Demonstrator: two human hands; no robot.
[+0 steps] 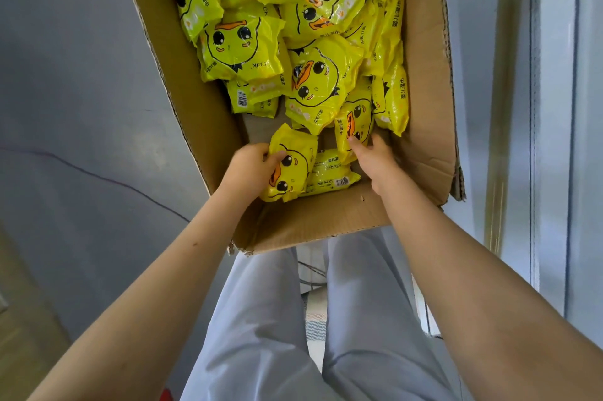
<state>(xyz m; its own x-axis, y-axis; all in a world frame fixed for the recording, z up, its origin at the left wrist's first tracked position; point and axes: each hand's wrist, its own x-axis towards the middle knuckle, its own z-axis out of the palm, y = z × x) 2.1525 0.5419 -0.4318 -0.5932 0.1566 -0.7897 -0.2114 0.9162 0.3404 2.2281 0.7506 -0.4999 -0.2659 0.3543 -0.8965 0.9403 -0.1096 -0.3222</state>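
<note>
We're looking straight down into the cardboard box (326, 224), and both our hands are in at its near end. Our left hand (253, 168) has the duck-face pack (295, 168) by its left edge: fingers curled round the side, thumb laid on the printed face beside the orange beak, a firm wrapped hold. That pack sits tilted at the near-left of the box floor, its right edge overlapping the barcode pack (331, 173), which lies flat, back side up, between our two hands. Over to the right, our right hand (377, 159) is on the upright pack (354, 124): thumb pressed on its front low down, the other fingers going round behind its right edge, so it's a pinch on the bottom of the pack, not a flat touch. That upright pack stands on edge, leaning against the heap of yellow packs (313, 84) that fills the middle and far part of the box, packs piled every way, some face up, some on their sides. A bare strip of brown box floor shows just left of the heap's near edge. Below the box's near wall we see our pale trousers (261, 319), and grey floor (81, 106) spreads out on the left
</note>
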